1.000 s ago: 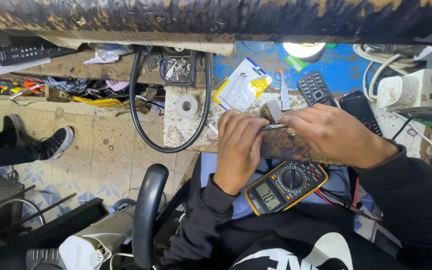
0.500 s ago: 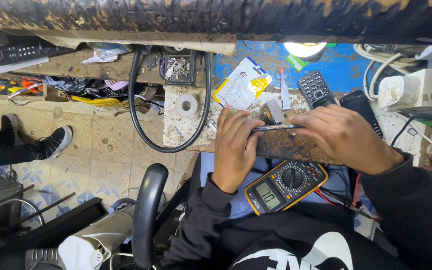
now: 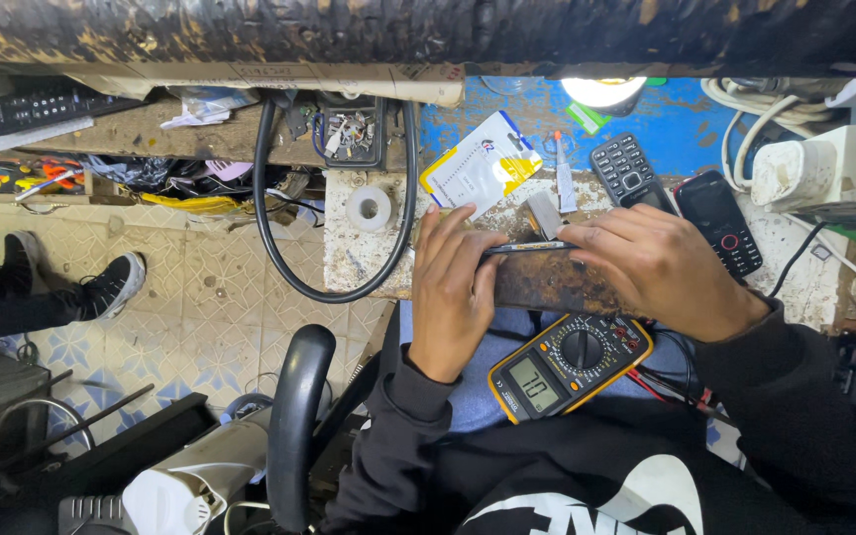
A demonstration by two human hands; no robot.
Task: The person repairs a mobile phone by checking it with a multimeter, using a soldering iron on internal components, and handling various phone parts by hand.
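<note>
Behind both hands [image 3: 557,282] gripping a dark phone [image 3: 527,248], a white-and-yellow card package [image 3: 478,168] lies flat.

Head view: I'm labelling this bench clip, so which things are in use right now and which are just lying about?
In use:
- left hand and right hand, gripping a thin dark phone at the bench edge
- yellow multimeter on the lap, close below the hands

Lying about:
- two keypad phones
- tape roll
- white-and-yellow packet
- black cable loop
- white power adapter
</note>
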